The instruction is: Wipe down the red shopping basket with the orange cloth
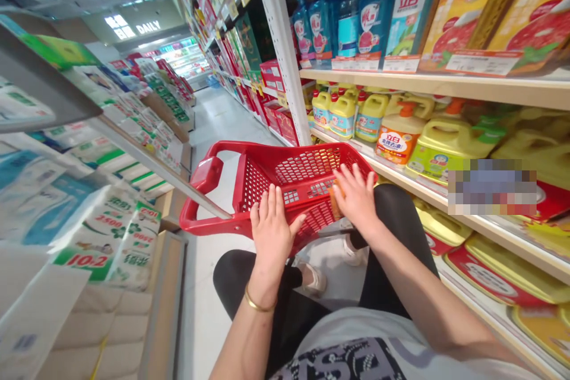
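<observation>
A red plastic shopping basket with perforated walls stands in the aisle in front of my knees, its red handle at the left end. Little shows inside beyond its floor and lattice walls. My left hand, back up with fingers stretched and thumb apart, is over the basket's near rim; a gold bangle circles that wrist. At the near right corner, my right hand also has its fingers spread. Part of an orange-brown patch shows beside its thumb. Whether either palm touches the rim I cannot tell.
On the right, shelves hold yellow detergent jugs, an orange-capped bottle and blue pump bottles. A white shelf post rises beyond the basket. Packs of tissue paper are stacked at left. The aisle floor runs ahead.
</observation>
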A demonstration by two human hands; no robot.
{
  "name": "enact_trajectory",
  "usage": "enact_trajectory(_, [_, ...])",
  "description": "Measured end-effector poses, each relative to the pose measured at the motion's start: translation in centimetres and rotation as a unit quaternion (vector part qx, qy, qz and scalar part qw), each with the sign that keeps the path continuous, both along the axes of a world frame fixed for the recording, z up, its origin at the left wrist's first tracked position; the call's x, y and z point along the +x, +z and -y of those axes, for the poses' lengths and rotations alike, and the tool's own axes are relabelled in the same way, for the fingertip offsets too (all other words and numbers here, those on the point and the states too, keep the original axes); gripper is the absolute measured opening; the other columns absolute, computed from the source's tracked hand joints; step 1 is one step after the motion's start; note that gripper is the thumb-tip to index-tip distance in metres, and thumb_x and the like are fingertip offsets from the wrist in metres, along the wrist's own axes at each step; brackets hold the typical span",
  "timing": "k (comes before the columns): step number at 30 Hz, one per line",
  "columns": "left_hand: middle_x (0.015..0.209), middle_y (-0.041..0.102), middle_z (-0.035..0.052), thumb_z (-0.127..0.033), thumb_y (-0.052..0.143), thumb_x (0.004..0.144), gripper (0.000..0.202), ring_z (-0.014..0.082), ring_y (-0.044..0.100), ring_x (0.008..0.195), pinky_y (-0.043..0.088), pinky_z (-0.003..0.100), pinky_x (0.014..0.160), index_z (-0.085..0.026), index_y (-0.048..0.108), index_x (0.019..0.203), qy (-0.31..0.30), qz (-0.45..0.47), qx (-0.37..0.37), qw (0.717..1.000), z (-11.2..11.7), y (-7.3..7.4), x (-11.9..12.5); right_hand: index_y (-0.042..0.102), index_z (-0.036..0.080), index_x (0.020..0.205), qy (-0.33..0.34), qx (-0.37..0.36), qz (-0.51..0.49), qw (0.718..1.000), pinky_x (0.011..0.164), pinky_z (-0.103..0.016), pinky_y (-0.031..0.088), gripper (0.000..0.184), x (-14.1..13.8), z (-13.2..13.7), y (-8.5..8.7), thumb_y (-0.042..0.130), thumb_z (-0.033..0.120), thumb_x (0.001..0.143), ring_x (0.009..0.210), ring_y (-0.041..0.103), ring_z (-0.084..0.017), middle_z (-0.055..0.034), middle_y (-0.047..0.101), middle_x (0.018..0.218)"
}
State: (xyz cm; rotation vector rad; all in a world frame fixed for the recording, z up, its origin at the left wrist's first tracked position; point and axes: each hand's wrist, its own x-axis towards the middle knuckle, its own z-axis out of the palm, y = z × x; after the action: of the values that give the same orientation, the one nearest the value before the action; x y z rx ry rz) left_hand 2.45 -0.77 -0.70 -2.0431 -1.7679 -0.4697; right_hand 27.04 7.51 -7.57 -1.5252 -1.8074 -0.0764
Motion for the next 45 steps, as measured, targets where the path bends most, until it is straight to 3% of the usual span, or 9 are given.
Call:
enact_trajectory(4, [0.173, 0.038, 0.0172, -0.069, 0.042, 0.106, 0.087, 0.0371, 0.047, 0.153, 0.030, 0.056, 0.126, -0.012, 0.029, 0.172, 0.009, 0.008, 0.002, 1.000, 0.0, 0.0, 0.3, 0.064, 0.016, 0.151, -0.099, -0.013, -0.056, 0.993, 0.130, -0.079, 0.012, 0.051, 1.8, -1.0, -0.1, 0.037, 0.038, 0.113, 0.165, 0.024, -0.042, -0.0119, 0.048, 0.169])
enact_trajectory(13, [0.172, 0.039, 0.0179, -0.069, 0.041, 0.106, 0.087, 0.0394, 0.054, 0.143, 0.033, 0.057, 0.121, -0.012, 0.033, 0.170, 0.006, -0.008, -0.008, 1.000, -0.2, 0.2, -0.2, 0.052, 0.025, 0.162, 0.178, 0.028, 0.010, 0.984, 0.138, -0.058, 0.010, 0.050, -11.7, 2.5, 2.4, 0.044, 0.037, 0.114, 0.163, 0.035, -0.025, -0.0031, 0.051, 0.168])
enact_trajectory(16, [0.173, 0.039, 0.0169, -0.070, 0.040, 0.106, 0.088, 0.0388, 0.053, 0.143, 0.033, 0.056, 0.121, -0.011, 0.032, 0.171, 0.003, -0.011, -0.016, 1.000, 0.0, 0.3, -0.1, 0.052, 0.028, 0.162, 0.158, 0.015, 0.027, 0.987, 0.136, -0.066, 0.002, 0.051, -8.5, 2.1, 1.9, 0.046, 0.042, 0.113, 0.165, 0.030, -0.029, -0.0040, 0.048, 0.170])
enact_trajectory(23, [0.172, 0.040, 0.0172, -0.071, 0.044, 0.105, 0.089, 0.0385, 0.052, 0.145, 0.032, 0.056, 0.123, -0.012, 0.031, 0.171, 0.007, 0.016, -0.019, 1.000, 0.1, 0.3, 0.2, 0.056, 0.024, 0.158, -0.085, -0.027, -0.042, 0.995, 0.127, -0.083, 0.003, 0.052, 1.9, -0.4, -0.3, 0.037, 0.041, 0.112, 0.168, 0.015, -0.039, -0.0090, 0.035, 0.177])
enact_trajectory(26, [0.172, 0.041, 0.0164, -0.070, 0.045, 0.104, 0.088, 0.0392, 0.052, 0.146, 0.031, 0.057, 0.123, -0.012, 0.034, 0.170, 0.004, 0.021, -0.012, 1.000, 0.0, 0.1, 0.1, 0.056, 0.020, 0.158, -0.069, -0.022, -0.055, 0.996, 0.131, -0.077, 0.011, 0.053, -0.5, 0.1, -0.1, 0.037, 0.039, 0.112, 0.169, 0.010, -0.038, -0.0096, 0.034, 0.177])
enact_trajectory(33, [0.170, 0.046, 0.0160, -0.068, 0.047, 0.104, 0.084, 0.0394, 0.050, 0.150, 0.027, 0.057, 0.127, -0.014, 0.040, 0.168, -0.002, 0.018, -0.011, 1.000, -0.2, -0.2, -0.3, 0.045, 0.028, 0.166, 0.157, 0.003, 0.010, 0.988, 0.138, -0.060, 0.010, 0.055, -9.9, 2.9, 1.7, 0.044, 0.036, 0.112, 0.167, 0.025, -0.027, -0.0025, 0.044, 0.173])
enact_trajectory(36, [0.172, 0.042, 0.0152, -0.068, 0.046, 0.105, 0.085, 0.0368, 0.043, 0.157, 0.017, 0.055, 0.133, -0.013, 0.035, 0.170, -0.016, 0.010, 0.004, 1.000, -0.3, -0.3, -0.4, 0.050, 0.028, 0.163, 0.148, -0.008, 0.025, 0.989, 0.137, -0.062, 0.007, 0.052, -7.1, 2.3, 1.6, 0.043, 0.042, 0.113, 0.165, 0.030, -0.029, -0.0040, 0.048, 0.170])
enact_trajectory(41, [0.175, 0.036, 0.0151, -0.068, 0.048, 0.105, 0.090, 0.0349, 0.034, 0.163, 0.006, 0.055, 0.136, -0.013, 0.026, 0.173, -0.016, 0.013, 0.008, 1.000, -0.4, -0.5, -0.3, 0.059, 0.024, 0.156, -0.041, -0.022, -0.041, 0.998, 0.132, -0.074, 0.007, 0.051, 0.6, 0.0, 0.1, 0.035, 0.041, 0.113, 0.166, 0.024, -0.036, -0.0081, 0.046, 0.171])
enact_trajectory(45, [0.175, 0.036, 0.0168, -0.068, 0.048, 0.104, 0.090, 0.0355, 0.037, 0.161, 0.017, 0.056, 0.134, -0.014, 0.028, 0.172, 0.000, 0.029, -0.010, 1.000, -0.4, -0.5, 0.0, 0.057, 0.021, 0.157, -0.066, -0.012, -0.081, 0.994, 0.132, -0.075, 0.012, 0.053, -1.5, 0.1, 0.3, 0.035, 0.036, 0.112, 0.169, 0.012, -0.037, -0.0100, 0.041, 0.174])
